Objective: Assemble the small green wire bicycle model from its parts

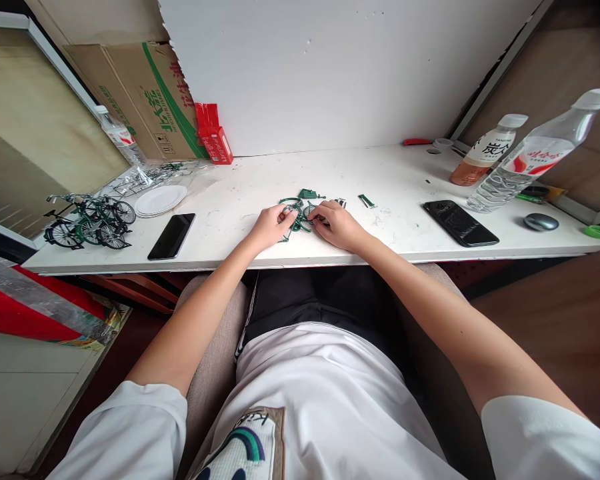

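Near the front edge of the white table, both hands are at a partly assembled green model bicycle (294,225). My left hand (273,227) has its fingers closed on the left side of the green frame, covering some of it. From the other side, the bent fingers of my right hand (337,225) close on a small spoked wheel (309,211). The fingers partly hide where wheel and frame meet. A dark green piece (308,193) lies just behind the hands, and a small green strip-like part (365,201) lies to their right.
Finished model bicycles (90,221) stand at the left, near white plates (161,200) and a black phone (172,236). A second phone (461,223), bottles (535,157) and a computer mouse (541,221) are at the right. A red box (215,137) stands against the back panel.
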Motion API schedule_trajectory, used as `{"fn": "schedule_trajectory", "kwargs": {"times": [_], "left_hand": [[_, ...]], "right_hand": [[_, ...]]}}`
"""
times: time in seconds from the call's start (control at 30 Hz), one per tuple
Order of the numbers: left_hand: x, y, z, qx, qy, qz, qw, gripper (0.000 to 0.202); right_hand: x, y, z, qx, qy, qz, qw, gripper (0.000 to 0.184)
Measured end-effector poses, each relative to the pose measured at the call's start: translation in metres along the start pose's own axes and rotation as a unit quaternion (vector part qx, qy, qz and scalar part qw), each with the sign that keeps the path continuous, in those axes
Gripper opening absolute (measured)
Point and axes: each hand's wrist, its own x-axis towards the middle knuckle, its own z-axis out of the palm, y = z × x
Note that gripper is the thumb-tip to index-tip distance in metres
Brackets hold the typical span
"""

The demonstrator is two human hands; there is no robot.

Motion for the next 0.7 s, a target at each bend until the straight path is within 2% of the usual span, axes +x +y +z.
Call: {"fn": "schedule_trajectory", "kwargs": {"times": [0.7], "left_hand": [[0.0000, -0.0001, 0.0003, -0.001, 0.006, 0.004, 1.000, 0.042]], "right_hand": [[-0.0002, 0.0040, 0.0028, -0.013, 0.007, -0.010, 1.000, 0.021]]}}
